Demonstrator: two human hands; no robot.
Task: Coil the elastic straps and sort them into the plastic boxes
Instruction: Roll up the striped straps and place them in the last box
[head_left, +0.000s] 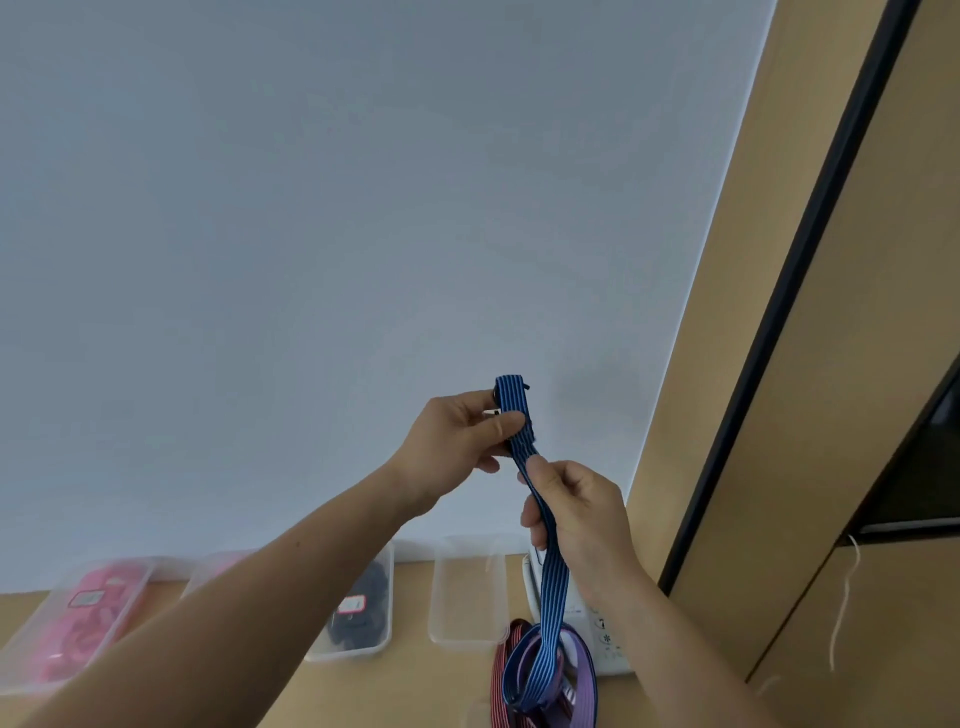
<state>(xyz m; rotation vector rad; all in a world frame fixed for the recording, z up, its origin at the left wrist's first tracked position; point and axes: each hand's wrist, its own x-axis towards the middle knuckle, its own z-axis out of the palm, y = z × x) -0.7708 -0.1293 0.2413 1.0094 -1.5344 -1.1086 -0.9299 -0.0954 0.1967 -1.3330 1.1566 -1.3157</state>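
At near desk edge, loose straps (584, 675) are heaped, with slack tail of blue strap (550, 587) dropped among them. Above, strap is held nearly upright. It is pinched low by right hand (576, 514), and its top end is gripped in curled left hand (457, 441) just above. Next wrap is judged to feed upward. Beyond, pink box (156, 569), black box (387, 571) and empty box (467, 592) are lined against wall.

Blue striped strap (549, 582); red striped strap (505, 670); lilac strap (586, 680); pink coils (88, 623).
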